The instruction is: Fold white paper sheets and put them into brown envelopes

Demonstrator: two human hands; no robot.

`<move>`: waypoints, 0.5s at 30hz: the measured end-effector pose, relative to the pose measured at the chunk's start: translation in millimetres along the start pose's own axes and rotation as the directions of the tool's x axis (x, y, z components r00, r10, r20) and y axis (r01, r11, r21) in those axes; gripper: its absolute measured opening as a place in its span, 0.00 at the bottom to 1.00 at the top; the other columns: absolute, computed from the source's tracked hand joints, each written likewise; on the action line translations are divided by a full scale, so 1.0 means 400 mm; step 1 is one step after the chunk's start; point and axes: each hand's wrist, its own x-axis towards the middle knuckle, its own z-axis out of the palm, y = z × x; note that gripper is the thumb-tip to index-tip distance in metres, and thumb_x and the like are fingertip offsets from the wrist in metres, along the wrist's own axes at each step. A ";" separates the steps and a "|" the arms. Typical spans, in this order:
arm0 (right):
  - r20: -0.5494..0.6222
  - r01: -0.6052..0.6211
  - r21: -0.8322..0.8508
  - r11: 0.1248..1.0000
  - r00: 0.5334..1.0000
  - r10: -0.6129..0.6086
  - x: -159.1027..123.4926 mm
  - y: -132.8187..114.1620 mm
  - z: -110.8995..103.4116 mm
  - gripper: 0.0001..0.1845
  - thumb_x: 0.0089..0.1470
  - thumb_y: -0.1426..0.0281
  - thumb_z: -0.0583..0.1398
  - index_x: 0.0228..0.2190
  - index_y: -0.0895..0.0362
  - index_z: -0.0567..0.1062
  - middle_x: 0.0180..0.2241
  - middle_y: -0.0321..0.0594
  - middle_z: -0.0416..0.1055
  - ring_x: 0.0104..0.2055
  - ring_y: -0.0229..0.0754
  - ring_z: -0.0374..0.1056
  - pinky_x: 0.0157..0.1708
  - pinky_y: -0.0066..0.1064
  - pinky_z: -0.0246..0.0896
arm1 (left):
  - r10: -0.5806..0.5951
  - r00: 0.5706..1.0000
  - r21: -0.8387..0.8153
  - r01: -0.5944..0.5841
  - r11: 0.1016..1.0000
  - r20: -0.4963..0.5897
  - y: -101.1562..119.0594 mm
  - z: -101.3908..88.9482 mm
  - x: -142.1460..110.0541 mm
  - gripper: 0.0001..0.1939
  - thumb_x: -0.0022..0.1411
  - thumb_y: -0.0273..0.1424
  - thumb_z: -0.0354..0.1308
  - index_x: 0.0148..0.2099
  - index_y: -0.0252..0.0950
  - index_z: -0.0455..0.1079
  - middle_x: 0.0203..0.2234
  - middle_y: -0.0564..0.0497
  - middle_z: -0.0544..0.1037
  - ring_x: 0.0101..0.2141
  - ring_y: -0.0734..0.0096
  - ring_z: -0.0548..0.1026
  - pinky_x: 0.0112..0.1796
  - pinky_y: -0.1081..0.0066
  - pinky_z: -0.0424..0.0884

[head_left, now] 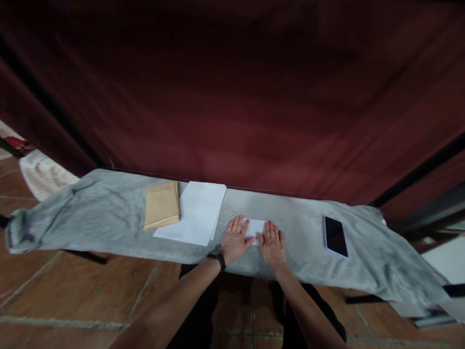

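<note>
The left hand (234, 239) and right hand (272, 244) are lying flat, fingers extended and gripping nothing, over opposite edges of a small white paper (254, 227), which is resting on the grey-draped surface (298, 218). White sheets (203, 209) are lying left of the hands, touching brown envelopes (162, 204) further left; a phone (335, 236) is lying well to the right.

Small white paper (255, 226) between left grip (234, 239) and right grip (272, 244): no readable text
White paper sheets (199, 213) left of left grip: none legible
Smartphone (335, 236) right of right grip: none legible
</note>
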 end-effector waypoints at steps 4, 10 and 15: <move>-0.003 -0.008 -0.021 1.000 1.000 0.007 0.002 -0.003 0.007 0.35 0.69 0.59 0.39 0.65 0.68 0.61 0.67 0.61 0.56 0.68 0.57 0.54 0.64 0.57 0.45 | -0.009 1.000 -0.008 0.009 1.000 -0.014 0.004 -0.004 -0.004 0.39 0.70 0.53 0.42 0.71 0.30 0.54 0.70 0.34 0.52 0.70 0.50 0.49 0.66 0.51 0.47; -0.034 -0.025 -0.045 0.999 0.999 0.023 -0.003 0.001 0.022 0.35 0.69 0.57 0.39 0.66 0.66 0.60 0.66 0.59 0.58 0.68 0.56 0.54 0.65 0.54 0.44 | -0.013 1.000 -0.010 0.013 1.000 -0.013 0.006 -0.008 -0.011 0.38 0.70 0.52 0.43 0.72 0.32 0.53 0.70 0.36 0.53 0.70 0.51 0.50 0.66 0.49 0.47; -0.082 0.014 -0.026 1.000 0.997 -0.016 -0.008 0.007 0.032 0.36 0.69 0.57 0.39 0.66 0.67 0.60 0.66 0.60 0.58 0.67 0.58 0.55 0.64 0.55 0.46 | 0.007 1.000 -0.011 -0.007 1.000 0.007 0.003 -0.015 -0.025 0.36 0.73 0.50 0.38 0.71 0.31 0.53 0.70 0.37 0.54 0.70 0.55 0.50 0.67 0.54 0.47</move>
